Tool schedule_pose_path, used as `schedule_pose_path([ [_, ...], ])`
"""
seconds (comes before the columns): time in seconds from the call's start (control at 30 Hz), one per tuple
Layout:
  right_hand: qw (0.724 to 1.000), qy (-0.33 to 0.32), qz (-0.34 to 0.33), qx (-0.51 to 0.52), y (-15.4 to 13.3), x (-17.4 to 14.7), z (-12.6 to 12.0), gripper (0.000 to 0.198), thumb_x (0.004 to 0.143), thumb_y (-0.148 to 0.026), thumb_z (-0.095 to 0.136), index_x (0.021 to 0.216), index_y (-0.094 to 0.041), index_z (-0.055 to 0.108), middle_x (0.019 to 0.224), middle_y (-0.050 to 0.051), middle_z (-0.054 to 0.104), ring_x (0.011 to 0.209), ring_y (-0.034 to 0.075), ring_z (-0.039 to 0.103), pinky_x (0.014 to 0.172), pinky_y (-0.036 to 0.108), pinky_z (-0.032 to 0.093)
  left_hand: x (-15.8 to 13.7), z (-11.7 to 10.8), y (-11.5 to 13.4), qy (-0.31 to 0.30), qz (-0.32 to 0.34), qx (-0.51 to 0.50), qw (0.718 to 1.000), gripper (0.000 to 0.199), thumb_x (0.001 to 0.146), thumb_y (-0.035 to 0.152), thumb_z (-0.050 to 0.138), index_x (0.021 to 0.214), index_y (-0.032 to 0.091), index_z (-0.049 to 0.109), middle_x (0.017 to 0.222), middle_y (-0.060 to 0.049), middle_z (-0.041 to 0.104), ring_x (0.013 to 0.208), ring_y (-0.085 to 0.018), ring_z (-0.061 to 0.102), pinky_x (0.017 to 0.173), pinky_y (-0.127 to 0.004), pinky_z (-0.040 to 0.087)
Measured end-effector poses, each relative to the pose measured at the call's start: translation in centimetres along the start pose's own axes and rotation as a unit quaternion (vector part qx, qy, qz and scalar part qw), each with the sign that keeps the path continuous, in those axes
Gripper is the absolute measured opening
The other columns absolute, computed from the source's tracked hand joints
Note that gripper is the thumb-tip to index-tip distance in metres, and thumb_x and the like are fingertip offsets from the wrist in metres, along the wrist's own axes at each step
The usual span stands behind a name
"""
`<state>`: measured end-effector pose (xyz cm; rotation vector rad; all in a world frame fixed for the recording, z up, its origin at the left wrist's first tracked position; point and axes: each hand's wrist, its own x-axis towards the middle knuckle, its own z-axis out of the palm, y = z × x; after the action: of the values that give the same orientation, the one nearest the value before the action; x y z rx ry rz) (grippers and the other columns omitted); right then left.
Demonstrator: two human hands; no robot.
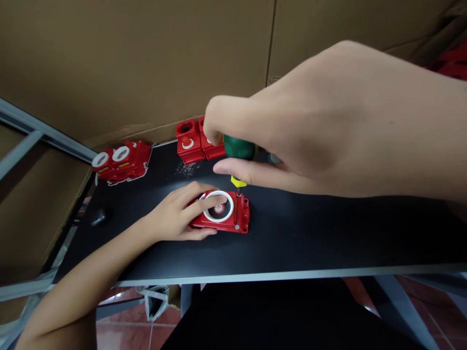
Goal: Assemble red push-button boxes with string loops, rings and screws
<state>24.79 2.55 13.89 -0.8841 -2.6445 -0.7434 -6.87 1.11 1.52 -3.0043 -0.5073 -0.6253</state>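
Observation:
My left hand (182,211) grips a red housing (233,224) that lies flat on the black tabletop, with a finger reaching across the white ring (231,214) on its face. Inside the ring is a dark disc with a red and white emblem. Above the housing, my right hand (270,141) is wrapped round a screwdriver (239,147) with a green handle and a yellow collar. Its shaft points down, and the tip is at the housing's upper right corner. A silver screw (237,227) shows at the lower right corner.
Red housings with white rings (126,163) stand at the back left. More red boxes (189,142) stand by the cardboard wall (175,58), partly behind my right hand. Pale crumbs (188,169) lie before them. A small dark object (98,217) is at the left. A metal edge (255,276) borders the table.

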Motion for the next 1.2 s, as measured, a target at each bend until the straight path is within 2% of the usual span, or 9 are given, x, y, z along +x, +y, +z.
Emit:
schedule_pose_path([
  [0.1,0.999,-0.012,-0.019,0.043,0.0,0.1,-0.1,0.047,0.114,-0.055,0.045,0.151,-0.033,0.062,0.072,-0.006,0.05,0.048,0.011,0.025,0.051,0.029,0.019,0.1,0.0,0.0,0.008,0.006,-0.003,1.0,0.057,0.121,0.056,0.058,0.164,0.019,0.055,0.136,-0.02,0.074,0.113,-0.029,0.081,0.092,-0.04,0.074],
  [0.3,0.976,0.011,-0.076,0.205,0.3,-0.8,0.4,0.031,0.111,-0.036,0.049,0.136,-0.026,0.065,0.093,-0.001,0.064,0.068,0.017,0.054,0.06,0.035,0.036,0.2,0.2,0.1,0.023,0.011,0.006,1.0,0.058,0.121,0.058,0.057,0.165,0.02,0.054,0.136,-0.019,0.074,0.114,-0.029,0.08,0.094,-0.04,0.073],
  [0.4,0.963,0.01,-0.1,0.249,0.5,-1.1,0.8,0.029,0.112,-0.03,0.045,0.133,-0.026,0.064,0.1,0.001,0.06,0.063,0.014,0.047,0.058,0.033,0.035,0.2,0.2,0.1,0.022,0.01,0.001,1.0,0.06,0.12,0.058,0.059,0.167,0.021,0.053,0.136,-0.019,0.074,0.115,-0.03,0.081,0.094,-0.041,0.074],
  [0.5,0.982,0.041,-0.091,0.159,0.4,-1.0,1.0,0.043,0.116,-0.034,0.031,0.138,-0.027,0.067,0.1,0.002,0.059,0.06,0.013,0.031,0.054,0.033,0.025,0.1,0.2,0.1,0.014,0.007,0.001,1.0,0.058,0.121,0.058,0.058,0.165,0.021,0.054,0.136,-0.019,0.074,0.115,-0.03,0.081,0.095,-0.042,0.074],
  [0.63,0.999,0.04,0.001,-0.03,-0.2,-0.3,0.7,0.064,0.117,-0.067,0.027,0.157,-0.031,0.061,0.097,0.0,0.069,0.061,0.013,0.052,0.054,0.03,0.014,-0.2,0.1,0.0,-0.008,-0.005,-0.01,1.0,0.06,0.118,0.056,0.064,0.164,0.019,0.054,0.138,-0.022,0.074,0.117,-0.032,0.081,0.095,-0.045,0.074],
  [0.73,0.997,0.0,0.056,-0.05,-0.4,0.3,0.3,0.066,0.112,-0.073,0.04,0.155,-0.028,0.063,0.082,-0.002,0.066,0.059,0.015,0.058,0.055,0.028,0.014,-0.4,0.1,-0.1,-0.019,-0.009,-0.016,1.0,0.061,0.116,0.056,0.067,0.164,0.02,0.054,0.14,-0.022,0.074,0.119,-0.034,0.081,0.096,-0.046,0.074],
  [0.87,0.998,-0.011,0.019,0.056,0.0,0.5,0.0,0.045,0.107,-0.054,0.057,0.14,-0.025,0.067,0.084,-0.002,0.064,0.062,0.015,0.053,0.057,0.03,0.019,-0.2,0.0,0.0,-0.012,-0.006,-0.016,1.0,0.061,0.117,0.056,0.067,0.166,0.022,0.052,0.139,-0.021,0.075,0.118,-0.032,0.081,0.096,-0.044,0.074],
  [1.0,0.984,-0.005,-0.024,0.175,0.3,0.0,0.2,0.032,0.105,-0.038,0.058,0.135,-0.027,0.064,0.099,-0.001,0.07,0.07,0.014,0.053,0.063,0.033,0.03,0.1,-0.1,0.1,0.001,0.002,-0.009,1.0,0.058,0.118,0.055,0.064,0.166,0.022,0.053,0.138,-0.02,0.075,0.119,-0.031,0.081,0.097,-0.042,0.074],
  [1.2,0.953,-0.01,-0.058,0.297,0.3,-0.6,0.4,0.028,0.112,-0.033,0.049,0.138,-0.03,0.058,0.128,0.002,0.069,0.087,0.017,0.062,0.073,0.036,0.045,0.2,0.0,0.0,0.013,0.014,-0.002,1.0,0.061,0.119,0.055,0.062,0.169,0.021,0.05,0.136,-0.02,0.074,0.115,-0.03,0.081,0.094,-0.041,0.074],
])
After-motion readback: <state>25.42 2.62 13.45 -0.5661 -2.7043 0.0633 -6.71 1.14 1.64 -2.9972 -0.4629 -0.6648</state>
